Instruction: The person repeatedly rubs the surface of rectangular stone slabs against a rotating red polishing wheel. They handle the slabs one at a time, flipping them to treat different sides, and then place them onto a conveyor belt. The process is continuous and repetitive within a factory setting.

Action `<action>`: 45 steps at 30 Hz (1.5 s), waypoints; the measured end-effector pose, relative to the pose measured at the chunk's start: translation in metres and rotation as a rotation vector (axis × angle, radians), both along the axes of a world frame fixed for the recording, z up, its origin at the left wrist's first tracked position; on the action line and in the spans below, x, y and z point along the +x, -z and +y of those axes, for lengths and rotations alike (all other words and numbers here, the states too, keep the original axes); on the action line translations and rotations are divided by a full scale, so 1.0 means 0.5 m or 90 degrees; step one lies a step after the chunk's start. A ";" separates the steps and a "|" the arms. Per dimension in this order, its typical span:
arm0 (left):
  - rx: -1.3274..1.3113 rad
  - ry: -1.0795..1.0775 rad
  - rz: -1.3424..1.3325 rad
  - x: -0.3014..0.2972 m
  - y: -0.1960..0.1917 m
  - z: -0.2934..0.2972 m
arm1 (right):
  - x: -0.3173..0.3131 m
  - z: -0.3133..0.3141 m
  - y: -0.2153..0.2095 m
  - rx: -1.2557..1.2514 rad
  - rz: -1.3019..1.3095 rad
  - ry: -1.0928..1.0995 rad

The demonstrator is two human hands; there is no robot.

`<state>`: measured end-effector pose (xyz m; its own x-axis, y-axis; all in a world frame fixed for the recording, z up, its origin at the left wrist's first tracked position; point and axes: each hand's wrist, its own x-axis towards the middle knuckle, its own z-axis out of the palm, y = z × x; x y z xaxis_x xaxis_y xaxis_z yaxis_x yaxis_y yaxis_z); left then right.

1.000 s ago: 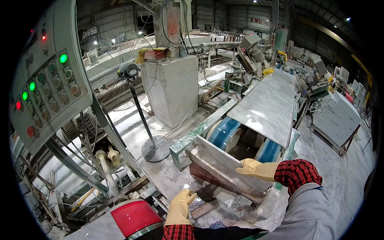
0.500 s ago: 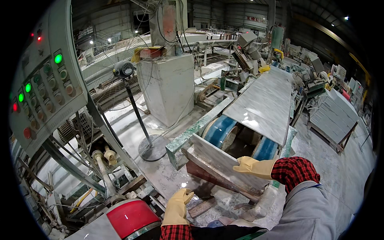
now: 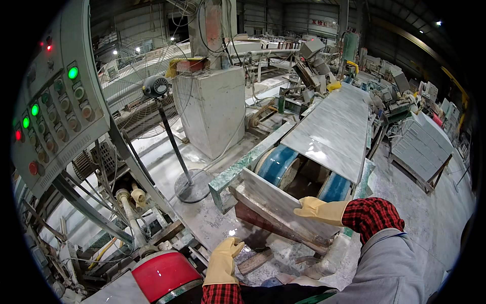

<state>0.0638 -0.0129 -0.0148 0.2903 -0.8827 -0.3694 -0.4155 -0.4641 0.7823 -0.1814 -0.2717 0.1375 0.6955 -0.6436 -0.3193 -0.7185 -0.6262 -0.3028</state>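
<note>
My right hand (image 3: 322,211), in a cream rubber glove with a red-and-black checked cuff, is closed over the upper edge of a narrow grey-white stone slab (image 3: 271,195). This slab stands tilted on its long edge across the near end of a roller conveyor; my fingers' far side is partly hidden. Lower left, my left hand (image 3: 223,261), gloved alike, hangs with fingers loosely bent and nothing visible in them. It is beside a wet red roller (image 3: 166,276). Beyond the tilted slab are two blue conveyor rollers (image 3: 278,165), with a wide veined stone slab (image 3: 331,126) lying flat behind them.
At left stands a control panel (image 3: 61,111) with lit green and red buttons. A pedestal fan (image 3: 155,87) stands before a pale concrete block (image 3: 210,111). Stacked grey slabs (image 3: 422,144) sit on a stand at right. Stone scraps (image 3: 255,262) lie on the wet floor between my hands.
</note>
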 end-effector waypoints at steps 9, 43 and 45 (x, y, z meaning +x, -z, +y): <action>0.004 0.010 -0.021 0.001 -0.011 -0.001 | 0.006 0.005 -0.008 0.009 0.016 0.005; -0.026 -0.012 0.019 -0.005 -0.008 -0.006 | 0.007 0.003 0.004 -0.009 0.034 -0.003; -0.017 0.017 0.001 -0.003 -0.025 -0.008 | 0.007 0.005 0.001 -0.009 0.034 -0.004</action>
<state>0.0622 -0.0171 -0.0022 0.2667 -0.8994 -0.3463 -0.4265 -0.4324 0.7945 -0.1781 -0.2692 0.1368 0.6815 -0.6446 -0.3464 -0.7297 -0.6343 -0.2552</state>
